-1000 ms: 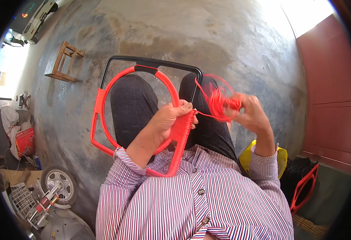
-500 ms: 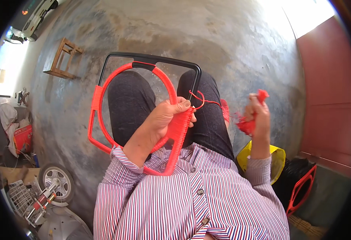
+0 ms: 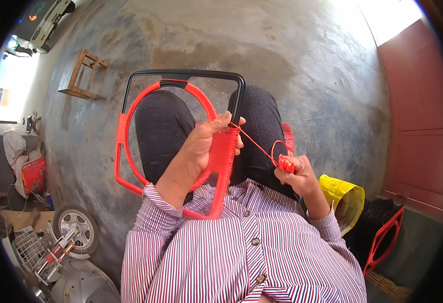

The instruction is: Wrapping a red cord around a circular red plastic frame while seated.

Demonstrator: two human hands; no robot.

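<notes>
A black metal frame (image 3: 183, 73) lies across my lap, partly wrapped in red cord (image 3: 222, 156). My left hand (image 3: 206, 146) grips the frame's right side, over the wrapped stretch. To the right, my right hand (image 3: 296, 174) is closed on a small bundle of red cord (image 3: 285, 163) near my right knee. A taut strand with a loop in it (image 3: 259, 146) runs from that bundle up to the frame by my left thumb.
I sit over a bare concrete floor (image 3: 282, 65). A wooden stool frame (image 3: 84, 73) lies far left. A wheel (image 3: 76, 227) and wire basket (image 3: 32, 247) sit at lower left. A yellow bag (image 3: 343, 194) and another red-wrapped frame (image 3: 383, 240) are at my right, beside a red door (image 3: 418, 116).
My right hand came down from a raised position with the cord bundle to beside my right knee, drawing the strand tight. My left hand kept its grip on the frame.
</notes>
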